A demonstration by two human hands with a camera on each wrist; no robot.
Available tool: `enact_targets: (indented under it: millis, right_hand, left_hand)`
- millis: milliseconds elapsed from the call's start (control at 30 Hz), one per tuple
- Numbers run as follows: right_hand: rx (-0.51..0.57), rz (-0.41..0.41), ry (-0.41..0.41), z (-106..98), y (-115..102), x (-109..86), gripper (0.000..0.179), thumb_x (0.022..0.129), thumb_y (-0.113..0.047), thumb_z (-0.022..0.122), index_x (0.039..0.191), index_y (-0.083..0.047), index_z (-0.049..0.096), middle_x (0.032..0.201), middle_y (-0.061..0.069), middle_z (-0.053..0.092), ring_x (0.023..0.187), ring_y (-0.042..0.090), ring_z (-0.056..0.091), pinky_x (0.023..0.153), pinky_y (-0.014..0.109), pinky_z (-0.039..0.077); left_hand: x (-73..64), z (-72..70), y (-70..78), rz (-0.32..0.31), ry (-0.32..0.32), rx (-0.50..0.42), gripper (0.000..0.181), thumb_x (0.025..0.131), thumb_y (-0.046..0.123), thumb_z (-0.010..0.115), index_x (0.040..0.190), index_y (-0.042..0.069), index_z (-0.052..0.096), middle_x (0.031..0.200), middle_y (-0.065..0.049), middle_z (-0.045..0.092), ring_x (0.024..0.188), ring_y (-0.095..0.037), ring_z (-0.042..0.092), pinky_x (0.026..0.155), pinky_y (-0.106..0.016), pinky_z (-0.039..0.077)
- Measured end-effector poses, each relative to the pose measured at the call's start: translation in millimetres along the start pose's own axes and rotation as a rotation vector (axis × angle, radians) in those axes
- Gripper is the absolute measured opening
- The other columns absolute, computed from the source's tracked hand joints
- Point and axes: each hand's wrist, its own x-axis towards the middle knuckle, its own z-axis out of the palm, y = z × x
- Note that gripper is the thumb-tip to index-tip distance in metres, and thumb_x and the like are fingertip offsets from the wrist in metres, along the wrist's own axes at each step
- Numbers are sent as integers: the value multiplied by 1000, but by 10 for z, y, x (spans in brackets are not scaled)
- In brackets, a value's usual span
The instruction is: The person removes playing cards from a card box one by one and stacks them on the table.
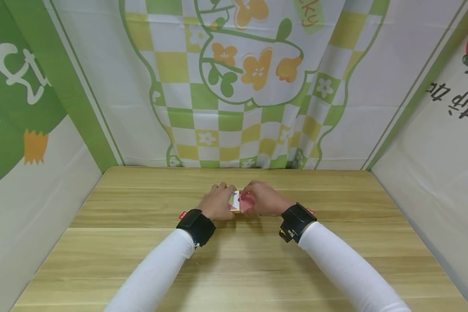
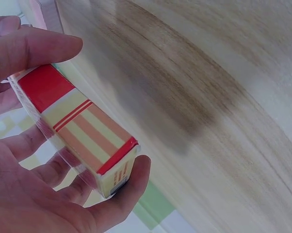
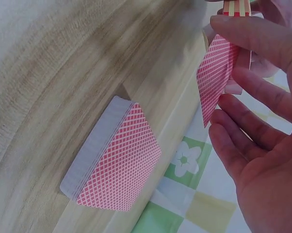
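My left hand [image 1: 217,202] grips a small playing-card box [image 2: 78,121] with red, cream and tan stripes, thumb on one side and fingers on the other. A white face of the box with a letter A shows between the hands in the head view. Against the box, my right hand [image 1: 268,199] pinches a red-patterned playing card [image 3: 216,75] between thumb and fingers; whether it is one card or more I cannot tell. Below that hand, a squared deck of cards [image 3: 121,162] lies on the table with its red-patterned back up. The right hand hides this deck in the head view.
The wooden table [image 1: 234,268] spreads around both hands. A patterned curtain [image 1: 253,130] hangs along its back edge, with printed cloth walls [image 1: 425,143] on both sides. Black straps [image 1: 296,221] circle both wrists over white sleeves.
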Motion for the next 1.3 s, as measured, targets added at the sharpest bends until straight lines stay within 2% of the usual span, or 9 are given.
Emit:
enact_targets:
  millis: [267,533,867,1033,1167,1300]
  right_hand:
    - [-4,-11,11,15,12,16,43,72,-19,92,110,-9,75,115,7,66,107,26,60,93,41,49]
    - [-16,-8,-8,-12,36,-16,46,72,-16,92,113,-7,73,115,7,65,109,26,59,96,41,48]
    - [-49,-32,-30,-57,167,-80,45,73,-16,91,113,-5,74,109,6,66,103,23,58,91,39,49]
    - [-61,-45,-43,-121,215,-137,47,71,-16,91,114,-5,74,105,5,64,95,21,57,85,36,49]
    - [-62,-33,-64,-175,263,-181,48,72,-17,90,115,-5,73,101,5,62,90,21,53,79,34,47]
    - [-73,-5,-80,-204,323,-218,50,73,-20,90,117,-6,72,102,5,61,93,23,55,81,36,48]
  left_hand:
    - [-2,6,8,8,5,-6,71,71,17,85,136,8,57,122,-16,56,110,-37,52,81,-51,52]
    - [-4,4,-2,1,6,-17,71,71,16,85,136,7,56,122,-15,56,109,-36,51,81,-52,52]
    - [-17,-13,-35,4,-6,-23,72,71,15,84,137,5,56,126,-18,55,113,-38,51,84,-52,51]
    - [-21,-10,-51,5,-5,-17,72,71,14,83,138,5,55,128,-18,55,114,-38,51,85,-51,51]
    - [-18,-3,-69,6,-3,-19,72,71,13,81,138,5,55,128,-18,55,115,-38,51,84,-51,52]
    - [-7,8,-89,7,3,-24,72,70,12,82,136,4,56,124,-18,56,112,-38,51,83,-51,51]
